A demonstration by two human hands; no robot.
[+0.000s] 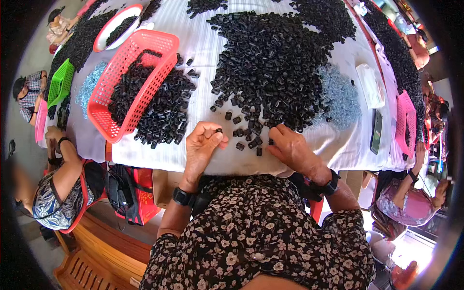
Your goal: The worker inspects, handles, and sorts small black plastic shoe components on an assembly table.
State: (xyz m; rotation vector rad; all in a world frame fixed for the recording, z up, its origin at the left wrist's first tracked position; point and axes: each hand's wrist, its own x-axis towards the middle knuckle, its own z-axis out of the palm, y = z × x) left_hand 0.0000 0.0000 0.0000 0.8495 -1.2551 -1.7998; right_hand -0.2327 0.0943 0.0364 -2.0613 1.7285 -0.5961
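Note:
A big heap of small black plastic parts (270,63) covers the middle of the white-clothed table (159,154). My left hand (203,145) rests at the near edge with its fingers curled around one small black part (219,130) at the fingertips. My right hand (292,147) lies at the heap's near fringe, fingertips pinched on a black part (270,141). Loose black parts (244,135) are scattered between the two hands.
A red plastic basket (133,79) lies tilted on a second pile of black parts (164,111) at the left. A dark phone (377,131), a pink basket (405,123), a green basket (60,82) and a white bowl (116,26) also stand around. Other people sit at both sides.

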